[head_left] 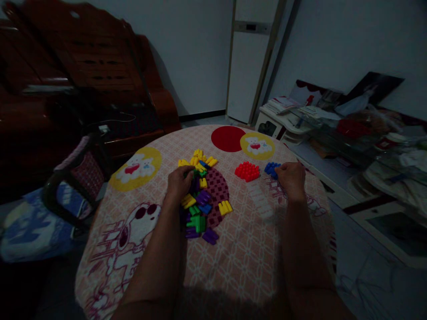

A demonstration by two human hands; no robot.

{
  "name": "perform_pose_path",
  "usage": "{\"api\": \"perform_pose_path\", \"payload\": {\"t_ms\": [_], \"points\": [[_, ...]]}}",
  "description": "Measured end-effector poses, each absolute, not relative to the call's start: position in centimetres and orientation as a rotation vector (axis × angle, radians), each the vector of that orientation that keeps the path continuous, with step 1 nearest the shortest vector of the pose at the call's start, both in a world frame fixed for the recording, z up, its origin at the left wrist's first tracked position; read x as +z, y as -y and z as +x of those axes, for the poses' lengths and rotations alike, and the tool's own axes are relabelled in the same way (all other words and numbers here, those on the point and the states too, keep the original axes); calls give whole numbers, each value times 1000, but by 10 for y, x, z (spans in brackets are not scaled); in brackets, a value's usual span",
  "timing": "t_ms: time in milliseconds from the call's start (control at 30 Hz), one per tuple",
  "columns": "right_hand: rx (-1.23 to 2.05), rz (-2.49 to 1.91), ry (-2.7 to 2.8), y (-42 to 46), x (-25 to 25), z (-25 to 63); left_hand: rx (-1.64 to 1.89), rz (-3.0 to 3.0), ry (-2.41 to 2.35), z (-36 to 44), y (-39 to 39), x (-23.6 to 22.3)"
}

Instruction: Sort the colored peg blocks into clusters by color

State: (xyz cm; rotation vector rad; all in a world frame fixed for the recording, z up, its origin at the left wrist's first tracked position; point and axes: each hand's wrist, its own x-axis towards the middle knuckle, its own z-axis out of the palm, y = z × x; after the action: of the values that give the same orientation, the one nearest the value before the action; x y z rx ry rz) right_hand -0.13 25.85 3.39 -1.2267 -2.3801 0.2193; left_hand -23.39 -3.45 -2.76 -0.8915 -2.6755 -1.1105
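My right hand [292,178] is closed at the right end of a small group of blue building blocks [271,169], its fingertips pinching a block there. Left of that group stands a tight cluster of red building blocks [247,171], studs upward. My left hand [179,182] reaches into the left edge of a mixed pile, fingers curled; what they grip is hidden. In this pile lie several yellow blocks [199,156], purple blocks [203,198] and green blocks [196,224], with a few blue ones among them. One yellow block [225,207] lies apart on the right.
A patterned cloth [230,266] covers the round table. Beyond it, a wooden bench [100,66] stands at the left and a tall white unit [248,66] in the corner. A cluttered glass-topped cabinet [353,138] runs along the right. A chair [71,178] is at the left.
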Motion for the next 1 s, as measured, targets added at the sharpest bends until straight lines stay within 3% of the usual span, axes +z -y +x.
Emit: {"api": "perform_pose_path", "payload": {"t_ms": [667, 1000], "points": [[44, -1351, 2406, -254, 10, -12, -1153, -892, 2638, -234, 34, -29], [378, -587, 2745, -167, 14, -76, -1321, -710, 2562, -230, 37, -23]]}}
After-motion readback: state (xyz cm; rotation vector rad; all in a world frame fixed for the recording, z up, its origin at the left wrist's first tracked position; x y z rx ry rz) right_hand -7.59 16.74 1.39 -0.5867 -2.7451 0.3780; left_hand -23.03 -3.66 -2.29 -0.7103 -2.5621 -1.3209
